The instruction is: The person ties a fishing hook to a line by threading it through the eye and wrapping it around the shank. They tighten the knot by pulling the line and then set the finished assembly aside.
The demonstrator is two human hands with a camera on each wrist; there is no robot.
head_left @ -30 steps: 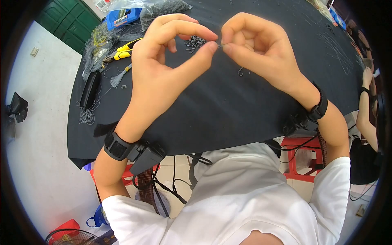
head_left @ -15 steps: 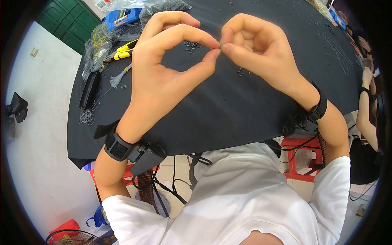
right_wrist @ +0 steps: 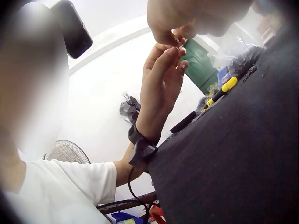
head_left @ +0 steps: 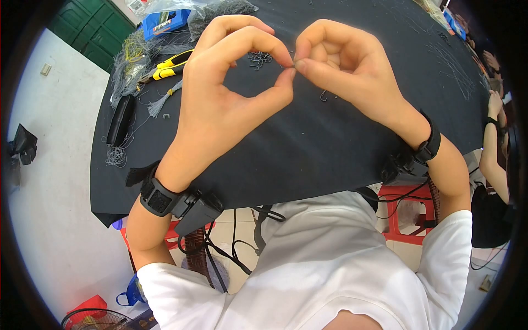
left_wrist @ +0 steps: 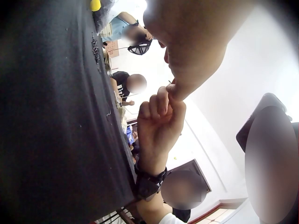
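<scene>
In the head view the left hand (head_left: 220, 99) and right hand (head_left: 357, 71) meet fingertip to fingertip above the black table. The right thumb and forefinger pinch a tiny thin piece, perhaps a line or hook, mostly hidden by the fingers. Left thumb and forefinger pinch at its other side; what lies between them is barely visible. Below and behind the hands lie a pile of dark hooks (head_left: 258, 59) and a single hook (head_left: 323, 96). The left wrist view shows the right hand (left_wrist: 161, 116) touching the left fingertips; the right wrist view shows the left hand (right_wrist: 161, 88).
Yellow-black pliers (head_left: 171, 66), a bundle of grey line (head_left: 160, 103), a black case (head_left: 121, 121) and a blue box (head_left: 165, 25) lie at the table's left. Loose lines (head_left: 456, 71) spread at the right. Other people sit beyond the right edge.
Left thumb and forefinger, apart a second ago, have closed together at the right fingertips, then shifted slightly left. The right hand has barely moved.
</scene>
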